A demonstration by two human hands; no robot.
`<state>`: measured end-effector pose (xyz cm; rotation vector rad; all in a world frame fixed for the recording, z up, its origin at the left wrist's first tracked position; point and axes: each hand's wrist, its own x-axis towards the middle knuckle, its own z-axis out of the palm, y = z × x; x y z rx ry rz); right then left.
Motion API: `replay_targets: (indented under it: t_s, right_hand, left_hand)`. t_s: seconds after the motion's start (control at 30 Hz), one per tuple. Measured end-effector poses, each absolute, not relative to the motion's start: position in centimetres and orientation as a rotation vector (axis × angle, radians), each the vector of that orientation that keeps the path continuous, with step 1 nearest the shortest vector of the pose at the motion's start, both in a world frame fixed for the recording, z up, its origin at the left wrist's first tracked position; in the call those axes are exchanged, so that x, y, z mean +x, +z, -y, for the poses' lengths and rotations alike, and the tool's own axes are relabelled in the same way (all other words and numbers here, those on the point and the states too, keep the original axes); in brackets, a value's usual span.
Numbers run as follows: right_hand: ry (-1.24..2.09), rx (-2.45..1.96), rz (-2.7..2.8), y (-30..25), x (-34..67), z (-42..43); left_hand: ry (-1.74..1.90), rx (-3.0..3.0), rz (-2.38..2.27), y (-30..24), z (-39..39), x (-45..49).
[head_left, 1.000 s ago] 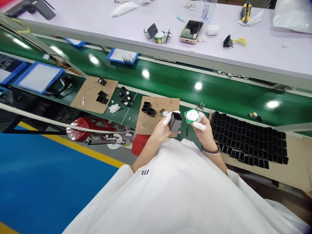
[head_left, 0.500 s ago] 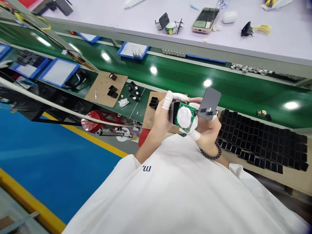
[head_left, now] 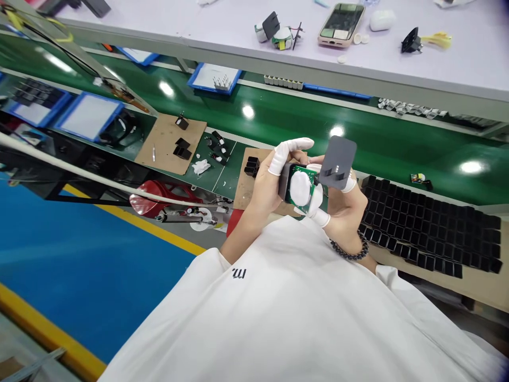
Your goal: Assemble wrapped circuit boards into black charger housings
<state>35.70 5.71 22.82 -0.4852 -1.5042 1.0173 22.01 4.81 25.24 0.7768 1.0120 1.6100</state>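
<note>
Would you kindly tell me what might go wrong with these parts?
The circuit board sits at the mouth of the black case in the left hand; if tilted, its edge might catch on the rim.
The dark plate juts out by the right hand, so a bump might strain any link to the board.
A white-covered finger of that hand lies close to the white mass and might smear it, if soft.

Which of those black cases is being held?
The black case in the left hand, with the white-topped green circuit board at its opening; the other cases, like the rows at right, are in neither hand.
</note>
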Motion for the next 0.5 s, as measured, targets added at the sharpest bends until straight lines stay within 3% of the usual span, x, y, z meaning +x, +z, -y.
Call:
replay_targets:
  t_s: [0.5]
  right_hand:
    - [0.930, -0.544, 1.545, 23.0, 33.6, -6.2]
  left_hand:
    - [1.599, 0.690, -0.973, 24.3, -5.8, 19.7]
